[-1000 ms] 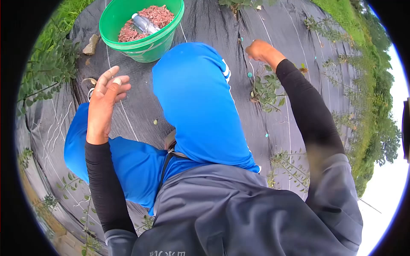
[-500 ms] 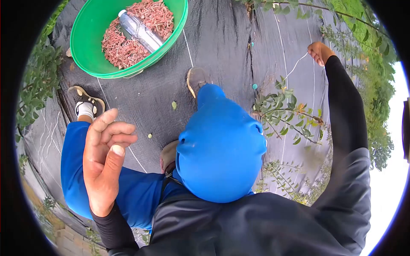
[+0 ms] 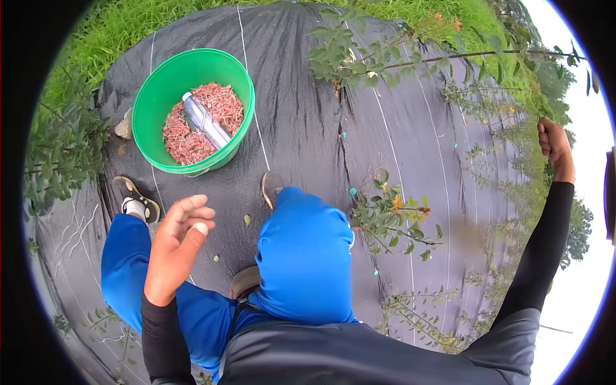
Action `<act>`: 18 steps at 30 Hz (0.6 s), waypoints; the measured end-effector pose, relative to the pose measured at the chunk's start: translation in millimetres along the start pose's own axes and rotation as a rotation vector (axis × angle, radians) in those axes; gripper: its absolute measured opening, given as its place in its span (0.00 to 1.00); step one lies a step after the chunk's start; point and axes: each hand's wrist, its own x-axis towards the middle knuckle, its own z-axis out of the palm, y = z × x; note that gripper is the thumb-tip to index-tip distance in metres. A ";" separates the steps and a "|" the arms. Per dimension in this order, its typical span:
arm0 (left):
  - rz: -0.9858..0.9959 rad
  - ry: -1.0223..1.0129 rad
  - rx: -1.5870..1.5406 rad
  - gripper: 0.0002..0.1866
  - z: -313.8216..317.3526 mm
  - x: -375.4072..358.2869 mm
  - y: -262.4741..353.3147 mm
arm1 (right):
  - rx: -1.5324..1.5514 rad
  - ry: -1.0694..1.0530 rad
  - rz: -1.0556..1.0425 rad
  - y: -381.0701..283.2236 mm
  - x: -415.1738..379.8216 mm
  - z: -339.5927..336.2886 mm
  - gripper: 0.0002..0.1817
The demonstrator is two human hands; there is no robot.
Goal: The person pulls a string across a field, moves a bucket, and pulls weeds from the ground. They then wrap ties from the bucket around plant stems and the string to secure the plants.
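My left hand [image 3: 176,247] is raised in front of my bent left leg, fingers loosely curled and thumb apart, holding nothing I can see. My right hand [image 3: 556,144] is stretched far out to the right at the end of a black sleeve. Its fingers are curled closed, and whatever they may hold is hidden. Ahead of the left hand stands a green bucket [image 3: 144,128], partly filled with short pinkish strips [image 3: 221,102]. A clear plastic bottle [image 3: 204,119] with a pale cap lies on top of them.
Black ground sheet [image 3: 295,83] with white lines covers the ground. A leafy branch [image 3: 443,59] crosses the upper right, and a small leafy plant [image 3: 398,215] grows right of my knee. A stone [image 3: 124,124] sits beside the bucket. Grass [image 3: 256,8] edges the sheet.
The view has tilted up, so the bucket appears lower and whole, with grass behind it. My right hand has moved farther out to the right and is more tightly curled. My left hand stays similarly curled.
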 end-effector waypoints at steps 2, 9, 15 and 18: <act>0.026 -0.003 -0.001 0.18 4.4 -6.1 -2.5 | 0.108 -0.005 -0.090 24.0 -59.4 -1.0 0.19; 0.390 0.175 0.197 0.17 18.9 -33.4 -5.3 | 0.800 -0.152 -0.362 118.2 -202.9 -28.5 0.20; 1.080 0.431 0.865 0.29 23.1 -53.1 42.9 | 1.029 -0.559 -0.714 129.8 -236.1 -7.7 0.20; 1.122 0.423 0.979 0.31 13.3 -60.8 49.3 | 1.083 -0.687 -0.752 119.1 -233.1 13.4 0.20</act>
